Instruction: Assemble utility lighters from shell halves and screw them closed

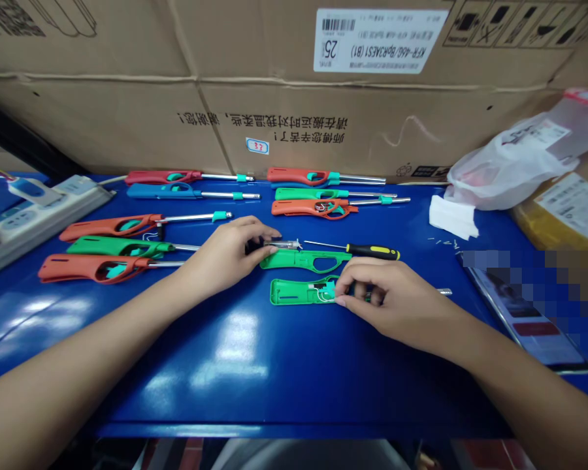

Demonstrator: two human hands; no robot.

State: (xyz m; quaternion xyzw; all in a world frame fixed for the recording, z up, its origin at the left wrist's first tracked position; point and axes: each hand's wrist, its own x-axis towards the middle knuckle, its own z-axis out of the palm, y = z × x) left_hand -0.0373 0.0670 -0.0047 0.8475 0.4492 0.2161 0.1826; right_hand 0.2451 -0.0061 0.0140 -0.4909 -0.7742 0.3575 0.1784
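My left hand [238, 245] pinches a small clear fuel tank [288, 245] with a pale fitting at its right end. It is held just above an empty green lighter shell half [301, 260]. Below that lies an opened green long-neck lighter [294, 292], its inside facing up with white wires and a teal trigger [329, 287] showing. The fingers of my right hand [372, 290] are closed over its trigger area, hiding the middle of the lighter. The metal tip [443, 292] of its tube shows beyond that hand. A screwdriver [372, 251] with a black and yellow handle lies behind my right hand.
Several orange, green and blue lighters, such as an orange one [95, 267], lie left and at the back. At right are small screws [443, 242], folded white paper [453, 217], a phone [524, 313] and a plastic bag [500, 170]. A power strip [44, 209] is left; a carton [274, 85] stands behind.
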